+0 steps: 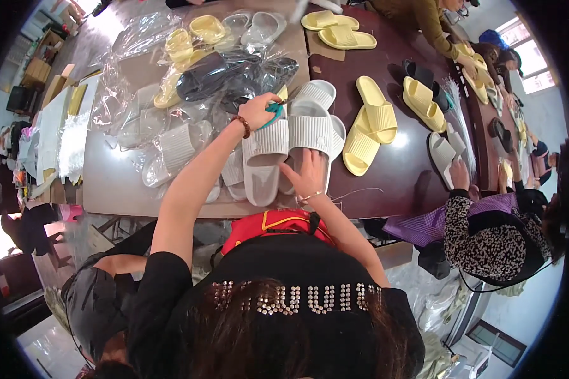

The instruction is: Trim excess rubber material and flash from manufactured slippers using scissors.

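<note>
My left hand point(254, 115) is closed around small scissors point(274, 110) with teal handles, over the upper part of a light grey slide slipper point(265, 146). To its right lies another grey slipper point(311, 131), with more grey slippers partly beneath it. My right hand point(310, 179) reaches over this pair with its fingers spread, the fingertips at the lower edge of the ribbed strap. Whether any fingers go under the strap is hard to see. Clear-wrapped grey slippers point(178, 148) lie left of my left hand.
Plastic-wrapped dark slippers point(215, 79) and yellow slippers point(207, 28) are heaped at the far left. Loose yellow slippers point(368, 126) lie right of my hands on the dark red table point(385, 183). A co-worker's hand point(459, 174) touches a grey slipper point(442, 155) farther right.
</note>
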The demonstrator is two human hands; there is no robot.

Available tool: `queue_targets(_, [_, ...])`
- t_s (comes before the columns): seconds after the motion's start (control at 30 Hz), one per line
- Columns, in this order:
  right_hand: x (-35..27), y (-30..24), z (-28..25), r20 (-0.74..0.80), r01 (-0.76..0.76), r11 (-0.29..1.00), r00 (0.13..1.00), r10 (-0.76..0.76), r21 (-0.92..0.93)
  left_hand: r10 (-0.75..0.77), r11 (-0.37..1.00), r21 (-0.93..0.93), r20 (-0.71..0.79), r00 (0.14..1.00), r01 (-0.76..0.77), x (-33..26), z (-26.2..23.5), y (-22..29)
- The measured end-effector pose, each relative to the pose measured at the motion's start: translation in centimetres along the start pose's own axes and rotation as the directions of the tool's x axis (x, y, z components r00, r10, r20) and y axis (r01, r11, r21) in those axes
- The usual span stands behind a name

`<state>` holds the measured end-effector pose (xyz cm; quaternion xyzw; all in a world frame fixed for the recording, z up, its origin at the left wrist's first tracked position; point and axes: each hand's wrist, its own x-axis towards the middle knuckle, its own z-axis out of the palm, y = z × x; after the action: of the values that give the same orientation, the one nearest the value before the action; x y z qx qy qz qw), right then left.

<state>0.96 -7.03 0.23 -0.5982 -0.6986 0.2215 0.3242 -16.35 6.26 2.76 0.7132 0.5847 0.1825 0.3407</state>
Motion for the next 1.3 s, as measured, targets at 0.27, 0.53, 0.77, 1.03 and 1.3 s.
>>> queue_targets(0.27, [4.0,0.7,1.9,0.166,-0.269,0.913,0.930,0.329,-0.307,-0.077,0.698,-0.684,-0.366,0.927,-0.213,-3.6,-1.8,0.3])
queue_targets(0.53, [3.9,1.8,-1.3,-0.402,0.033,0.999,0.915,-0.024,0.015,-0.043,0.361,-0.932,-0.061,0.997,-0.041,-12.6,-4.2,5.3])
queue_targets(0.77, [3.0,4.2,-0.3,-0.526,0.142,0.785,0.811,0.257,0.603,0.359,0.211,-0.950,0.296,0.885,0.231,-13.0,0.8,9.5])
queue_targets(1.03, [0.4,1.2,-4.1,-0.450,0.075,0.969,0.875,-0.178,-0.236,0.324,0.392,-0.872,0.430,0.843,0.294,-12.8,0.0,10.1])
queue_targets(1.3, [-0.5,1.3,-3.6,-0.445,0.081,0.891,0.884,0.144,0.448,0.347,0.601,-0.798,0.306,0.886,0.041,-11.8,-1.4,11.4])
